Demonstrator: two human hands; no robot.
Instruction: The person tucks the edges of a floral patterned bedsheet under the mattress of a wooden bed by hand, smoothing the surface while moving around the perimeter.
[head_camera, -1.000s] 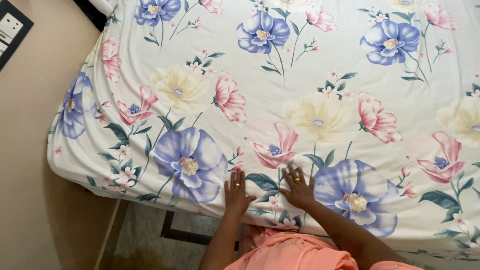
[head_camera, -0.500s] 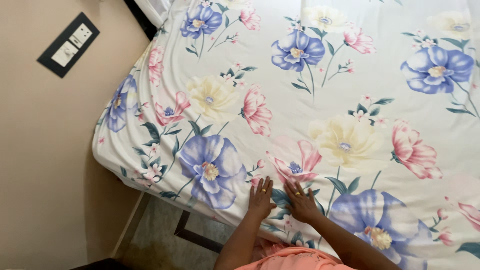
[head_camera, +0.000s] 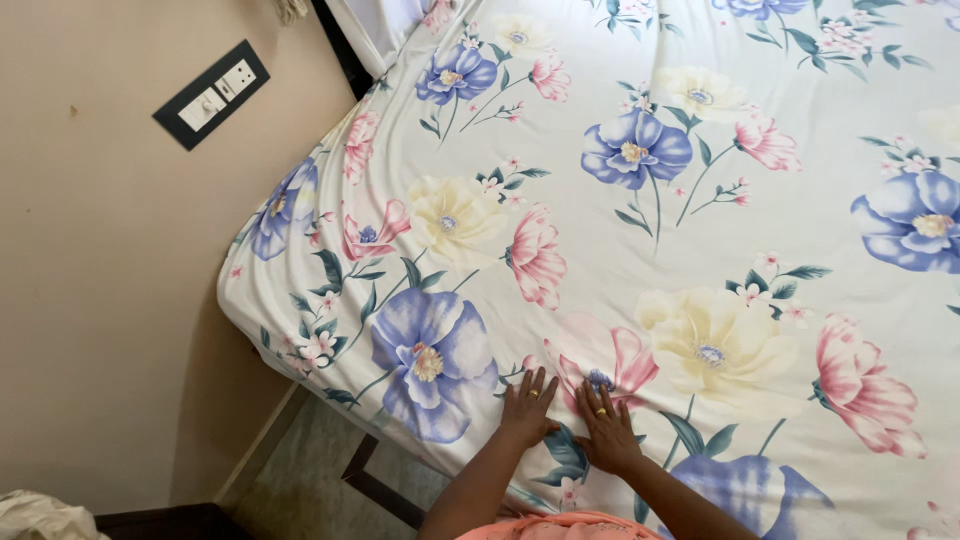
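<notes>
A white bedsheet printed with large blue, pink and cream flowers lies spread over a mattress. My left hand rests flat on the sheet near the bed's near edge, fingers apart, a ring on one finger. My right hand lies flat just to its right, fingers spread, also with a ring. Both palms press on the fabric beside a pink flower; neither holds anything. My forearms reach up from the bottom of the view over an orange garment.
A beige wall runs along the left side of the bed, carrying a dark switch plate. The bed's corner is close to the wall. Floor with a dark line shows below the mattress. Pale cloth sits bottom left.
The view has swung left and up, bringing more wall and the switch plate into sight. Both hands have slid left along the sheet and sit closer together, still flat.
</notes>
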